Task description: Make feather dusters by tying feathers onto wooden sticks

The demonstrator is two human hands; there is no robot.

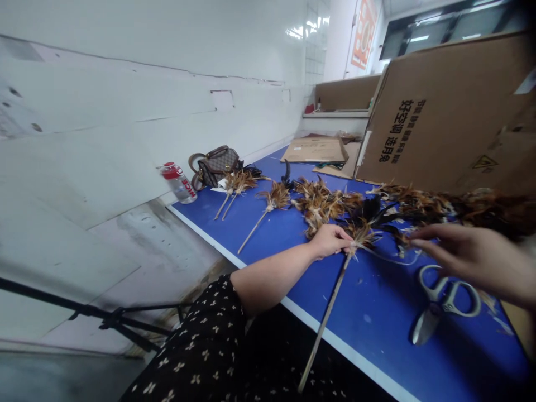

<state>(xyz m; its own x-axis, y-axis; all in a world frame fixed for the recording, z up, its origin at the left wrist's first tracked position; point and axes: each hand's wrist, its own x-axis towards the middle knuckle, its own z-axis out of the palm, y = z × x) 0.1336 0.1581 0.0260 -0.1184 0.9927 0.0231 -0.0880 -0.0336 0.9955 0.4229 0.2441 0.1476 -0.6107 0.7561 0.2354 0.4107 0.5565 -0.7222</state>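
My left hand (330, 241) is closed on a feather duster, pinching it where the brown and black feathers meet the thin stick (329, 318). The stick slopes down past the table's front edge. From the binding, a pale strand (387, 258) curves rightward over the table. My right hand (469, 257), slightly blurred, is at the right with thumb and forefinger close together beside a small dark feather (397, 237). Whether its fingertips hold that feather or the strand's end is unclear. Below this hand lie scissors (439, 301) with pale handles, partly spread.
More feather dusters (272, 204) lie left on the blue table (221, 231). Loose feathers (322, 201) are heaped behind my left hand. A large cardboard box (452, 117) stands behind, with flat cardboard (314, 149) nearby. A bottle (180, 183) and handbag (218, 164) stand at the far left.
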